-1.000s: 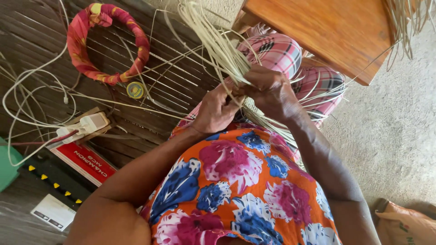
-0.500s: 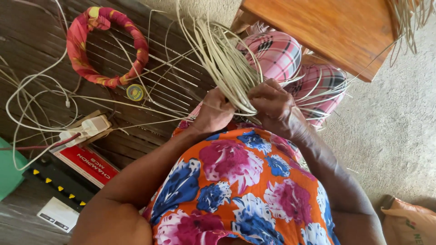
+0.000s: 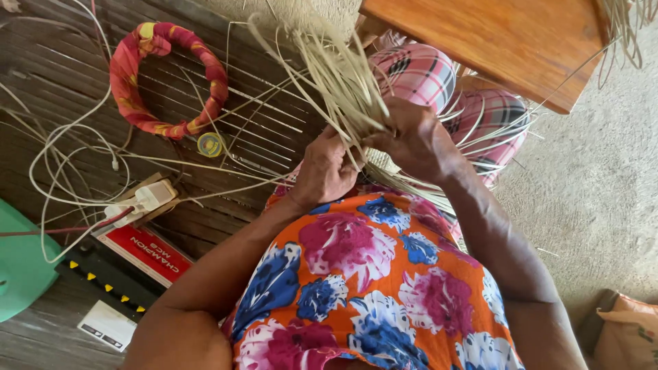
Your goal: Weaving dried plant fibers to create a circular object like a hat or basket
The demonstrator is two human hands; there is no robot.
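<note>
1. While the head view looks down, both hands grip the pale straw bundle [image 3: 343, 82]: left hand [image 3: 325, 171] pinching strands low, right hand [image 3: 411, 137] closed just beside it.
2. Strands fan upward past the cloth ring [image 3: 168, 79].

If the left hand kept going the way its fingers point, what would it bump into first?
Probably the bundle of pale straw strands it already grips; past that, likely the right hand, right beside the left hand, though depth is hard to judge.

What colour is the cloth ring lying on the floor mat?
The cloth ring is mostly red with yellow-orange patches, seen in the head view.
</note>
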